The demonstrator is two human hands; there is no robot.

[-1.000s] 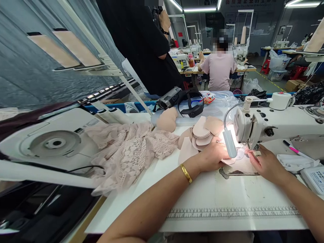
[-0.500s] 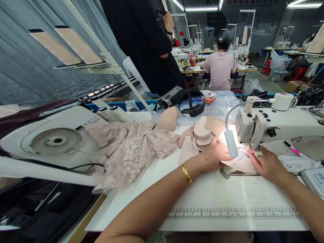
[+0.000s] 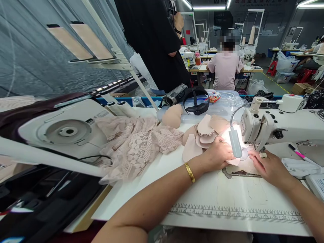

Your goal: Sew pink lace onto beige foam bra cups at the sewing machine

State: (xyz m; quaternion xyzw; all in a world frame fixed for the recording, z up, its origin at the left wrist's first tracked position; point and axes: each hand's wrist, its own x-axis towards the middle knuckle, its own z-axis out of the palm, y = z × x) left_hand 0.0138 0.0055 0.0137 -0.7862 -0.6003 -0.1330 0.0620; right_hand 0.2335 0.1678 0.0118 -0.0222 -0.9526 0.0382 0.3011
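Observation:
My left hand [image 3: 218,156], with a gold bangle on the wrist, lies with its fingers curled down on a beige fabric piece [image 3: 234,161] at the needle of the white sewing machine [image 3: 278,125]. My right hand [image 3: 269,167] presses flat on the same piece from the right, right under the machine head. The small gooseneck lamp [image 3: 235,144] shines on the spot and hides part of the fabric and my left fingertips. A stack of beige foam cups [image 3: 205,133] lies just behind my left hand.
A heap of pink lace [image 3: 134,145] lies at the left of the white table [image 3: 227,195], next to another machine [image 3: 63,130]. A headset and scanner sit on a clear box [image 3: 197,101]. A pink pen [image 3: 300,154] lies at the right. A person in black stands behind; another sits further back.
Both hands stay on the fabric at the needle. The view has shifted a little, so everything sits slightly to the right and higher than before.

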